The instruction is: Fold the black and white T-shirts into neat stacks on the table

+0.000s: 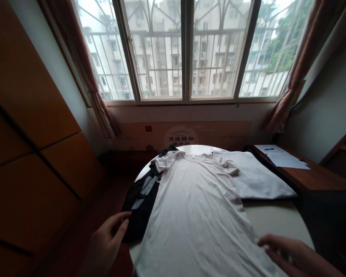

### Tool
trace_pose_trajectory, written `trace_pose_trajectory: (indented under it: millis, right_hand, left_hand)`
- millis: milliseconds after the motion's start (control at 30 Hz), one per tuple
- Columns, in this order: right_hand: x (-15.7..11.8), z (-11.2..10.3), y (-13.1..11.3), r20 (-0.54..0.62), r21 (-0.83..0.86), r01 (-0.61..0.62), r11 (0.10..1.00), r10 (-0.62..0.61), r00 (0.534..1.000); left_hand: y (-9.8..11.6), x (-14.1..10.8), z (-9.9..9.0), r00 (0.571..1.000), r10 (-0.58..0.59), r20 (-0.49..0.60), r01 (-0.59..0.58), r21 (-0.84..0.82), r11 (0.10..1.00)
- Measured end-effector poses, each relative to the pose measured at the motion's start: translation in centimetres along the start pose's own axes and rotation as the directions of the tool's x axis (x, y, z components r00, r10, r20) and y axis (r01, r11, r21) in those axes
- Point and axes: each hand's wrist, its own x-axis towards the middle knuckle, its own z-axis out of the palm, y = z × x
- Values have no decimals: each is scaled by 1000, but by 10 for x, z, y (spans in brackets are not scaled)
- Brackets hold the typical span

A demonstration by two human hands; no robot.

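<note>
A white short-sleeved T-shirt (196, 204) lies spread over a round white table (279, 219), its collar at the far end and its lower edge running out of view at the bottom. My left hand (111, 236) hovers left of the shirt, in front of a dark garment; thumb and forefinger are a little apart with nothing between them. By the shirt's right edge is my right hand (296, 252), slightly blurred, its fingers loosely bent and apart. Whether its fingertips touch the fabric I cannot tell.
Black clothing with grey patches (144, 196) hangs at the table's left. A folded white cloth (256, 173) lies at the right. Beyond stand a wooden desk (325, 179) with papers (288, 159), a printed box (219, 134) under the window, and wooden cabinets (31, 173) at the left.
</note>
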Motion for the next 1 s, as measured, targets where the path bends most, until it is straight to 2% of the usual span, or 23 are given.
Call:
trace_pose_trajectory:
  millis: [67, 100, 133, 200, 267, 300, 400, 500, 633, 833, 1000]
  right_hand:
    - [62, 8, -39, 127, 209, 24, 978, -52, 991]
    - [95, 19, -60, 190, 362, 15, 932, -90, 978]
    - [128, 32, -80, 195, 514, 7, 858, -125, 973]
    - [194, 65, -115, 137, 797, -48, 602, -104, 985]
    - [255, 102, -139, 137, 950, -157, 270, 92, 986]
    - [281, 119, -147, 169, 973, -201, 114, 248, 954]
    - [342, 166, -162, 183, 979, -203, 14, 376, 908]
    - [377, 200, -167, 185, 982, -181, -49, 418, 890]
    - [404, 225, -166, 199, 978, -151, -145, 428, 881]
    - [431, 235, -155, 182, 965, -89, -246, 386, 904]
    - [429, 250, -150, 213, 954, -124, -273, 325, 921]
  left_hand:
    - [27, 54, 19, 996, -35, -86, 34, -9, 999]
    - [39, 84, 31, 995, -44, -85, 45, 10, 999]
    - [49, 115, 43, 995, -61, -73, 66, 62, 996]
    - [63, 175, 67, 997, -77, -20, 80, 166, 983]
    - [67, 227, 88, 996, -84, 33, 76, 198, 977]
    - [65, 249, 98, 993, -102, 62, 86, 216, 973]
    - [53, 291, 122, 979, -172, 113, 139, 255, 957]
    - [35, 309, 142, 967, -199, 159, 156, 249, 956]
    - [14, 318, 157, 974, -169, 153, 137, 200, 970]
    - [10, 337, 150, 999, -47, 1, 47, 42, 998]
    - [17, 360, 141, 999, -33, -25, 30, -107, 994]
